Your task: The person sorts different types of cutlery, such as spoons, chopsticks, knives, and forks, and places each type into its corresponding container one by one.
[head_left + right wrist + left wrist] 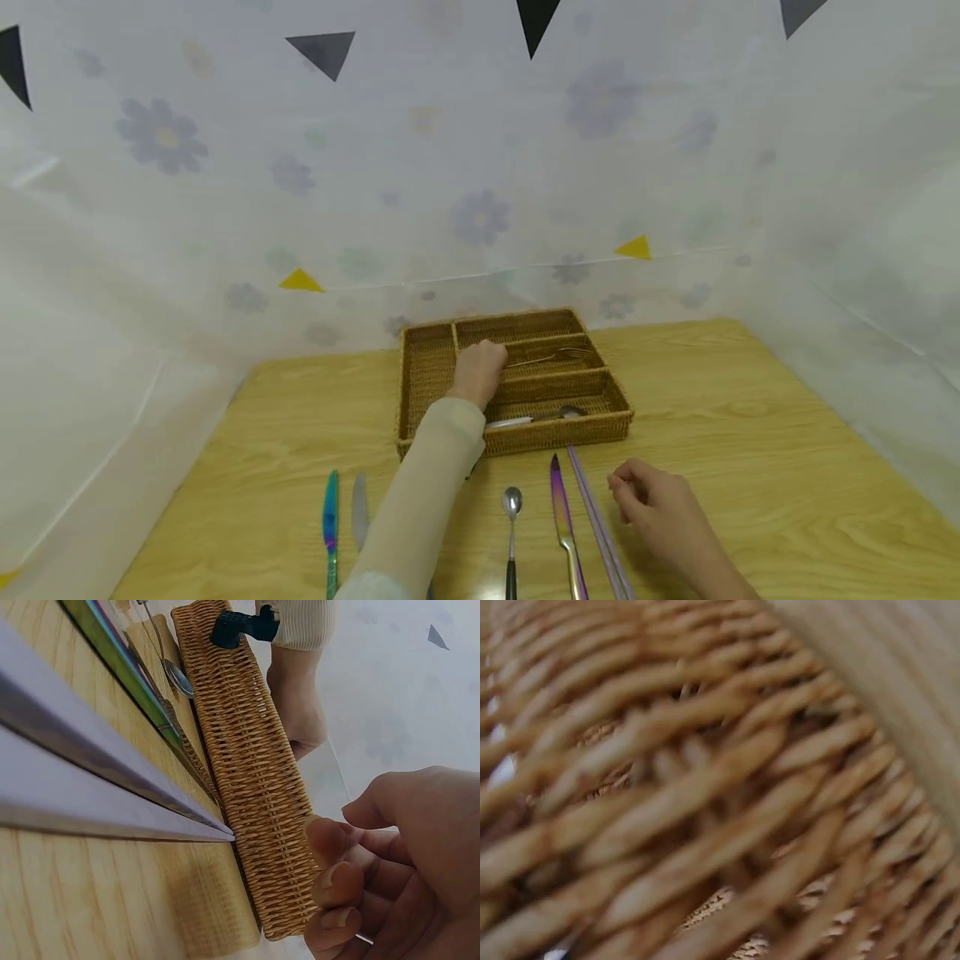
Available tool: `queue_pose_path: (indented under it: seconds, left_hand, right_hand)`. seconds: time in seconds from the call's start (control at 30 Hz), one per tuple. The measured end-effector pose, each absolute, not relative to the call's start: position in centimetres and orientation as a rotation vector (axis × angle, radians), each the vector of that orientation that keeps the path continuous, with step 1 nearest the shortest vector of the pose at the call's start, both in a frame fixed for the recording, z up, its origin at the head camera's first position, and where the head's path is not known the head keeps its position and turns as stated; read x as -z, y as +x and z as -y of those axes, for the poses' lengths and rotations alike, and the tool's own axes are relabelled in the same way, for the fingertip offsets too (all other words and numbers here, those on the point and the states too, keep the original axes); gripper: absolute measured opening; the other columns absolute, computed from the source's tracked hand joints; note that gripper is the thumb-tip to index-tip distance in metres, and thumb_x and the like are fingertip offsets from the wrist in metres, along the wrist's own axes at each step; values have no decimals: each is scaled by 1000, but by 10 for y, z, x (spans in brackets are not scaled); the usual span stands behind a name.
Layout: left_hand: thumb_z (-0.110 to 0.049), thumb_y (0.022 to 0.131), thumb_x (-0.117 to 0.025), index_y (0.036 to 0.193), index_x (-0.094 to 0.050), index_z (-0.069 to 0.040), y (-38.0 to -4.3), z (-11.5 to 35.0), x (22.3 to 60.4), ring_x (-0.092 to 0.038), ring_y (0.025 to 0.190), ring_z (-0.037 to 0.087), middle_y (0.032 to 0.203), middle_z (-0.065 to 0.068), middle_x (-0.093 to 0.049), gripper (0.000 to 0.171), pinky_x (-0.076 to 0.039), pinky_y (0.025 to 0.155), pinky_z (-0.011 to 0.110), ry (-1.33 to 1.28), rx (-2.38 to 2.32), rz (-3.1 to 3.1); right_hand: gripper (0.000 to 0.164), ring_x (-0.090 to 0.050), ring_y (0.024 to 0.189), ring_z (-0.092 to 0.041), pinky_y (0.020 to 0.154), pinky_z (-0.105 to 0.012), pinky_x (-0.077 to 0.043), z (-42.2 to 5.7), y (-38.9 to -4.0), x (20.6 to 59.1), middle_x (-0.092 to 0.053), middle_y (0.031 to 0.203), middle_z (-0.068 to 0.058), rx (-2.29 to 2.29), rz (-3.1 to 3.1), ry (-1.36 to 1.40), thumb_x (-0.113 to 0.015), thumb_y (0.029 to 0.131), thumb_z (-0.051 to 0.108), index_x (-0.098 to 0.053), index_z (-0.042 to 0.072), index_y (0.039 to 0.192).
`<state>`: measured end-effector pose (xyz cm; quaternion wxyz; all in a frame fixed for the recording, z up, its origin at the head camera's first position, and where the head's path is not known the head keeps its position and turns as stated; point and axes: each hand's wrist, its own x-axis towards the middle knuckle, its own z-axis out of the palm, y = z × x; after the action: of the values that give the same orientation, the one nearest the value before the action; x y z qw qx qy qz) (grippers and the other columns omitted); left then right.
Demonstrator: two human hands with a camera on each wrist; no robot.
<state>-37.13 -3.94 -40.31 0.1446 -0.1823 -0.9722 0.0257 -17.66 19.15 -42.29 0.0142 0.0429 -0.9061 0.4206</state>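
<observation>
- Fork (553,357) lay in the middle compartment right of the tray's (555,435) divider, handle toward my left grip (478,371); I couldn't tell whether I pinched it.
- A weak pinch could have dropped it; my sleeve (453,433), crossing the near rim, could have snagged.
- My right grip (663,504), loosely curled, seemingly holding nothing, might have knocked the chopsticks (594,522).
- Flowered sheeting (375,150) backed the wood-grain counter's (750,433) far edge.

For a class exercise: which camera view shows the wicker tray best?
The head view, since it shows most of the wicker tray, inside included. Right wrist shows mainly one outer side; left wrist, only blurred close-up weave.
</observation>
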Motion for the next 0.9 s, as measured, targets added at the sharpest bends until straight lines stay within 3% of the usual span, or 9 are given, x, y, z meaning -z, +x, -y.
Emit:
queue_pose_path:
  seconds: [0.23,0.37,0.43,0.5,0.67,0.8,0.9]
  left_hand:
    - [-9,91,-61,62,-63,-13,-376,52,405,-37,41,7,57,2,-60,29,-29,40,24,-509,18,2933]
    - [-7,90,-61,49,-43,-15,-375,52,397,-15,43,8,44,-3,-34,45,-17,39,24,-513,142,2996]
    - [-6,90,-61,49,-36,-17,-375,51,394,-10,47,10,45,-4,-25,49,-15,41,25,-506,173,3023]
    - [-6,90,-61,50,-38,-16,-375,51,393,-14,45,9,46,-4,-28,47,-18,40,25,-494,172,3037]
    - [-7,90,-62,66,-64,-11,-376,51,397,-44,45,9,62,2,-62,24,-34,44,25,-484,133,3022]
    - [-7,90,-61,82,-70,-9,-374,56,400,-56,52,11,73,6,-68,12,-41,45,23,-518,91,2962]
    - [-7,90,-61,82,-70,-9,-372,58,401,-55,50,10,70,5,-68,12,-41,43,22,-544,95,2913]
  right_hand:
    - [15,-43,44,-5,41,-21,-40,-185,-172,424,-55,57,5,-1354,2813,162,-57,94,19,-65,8,87]
    - [16,-44,45,-6,42,-21,-40,-185,-173,422,-56,58,4,-1358,2811,134,-56,95,21,-65,10,88]
    - [16,-45,45,-6,42,-21,-40,-185,-173,420,-56,58,4,-1351,2809,131,-56,95,22,-65,10,88]
    - [16,-44,45,-6,42,-21,-39,-185,-173,420,-56,57,4,-1343,2804,134,-56,95,22,-65,10,89]
    - [16,-43,45,-6,42,-21,-38,-185,-174,420,-56,57,4,-1330,2812,133,-56,95,22,-65,10,88]
    - [15,-43,44,-6,41,-21,-38,-184,-176,421,-56,57,3,-1323,2828,131,-57,94,21,-65,10,88]
    - [15,-43,44,-6,41,-21,-39,-185,-176,423,-56,57,3,-1321,2831,141,-57,94,20,-65,10,87]
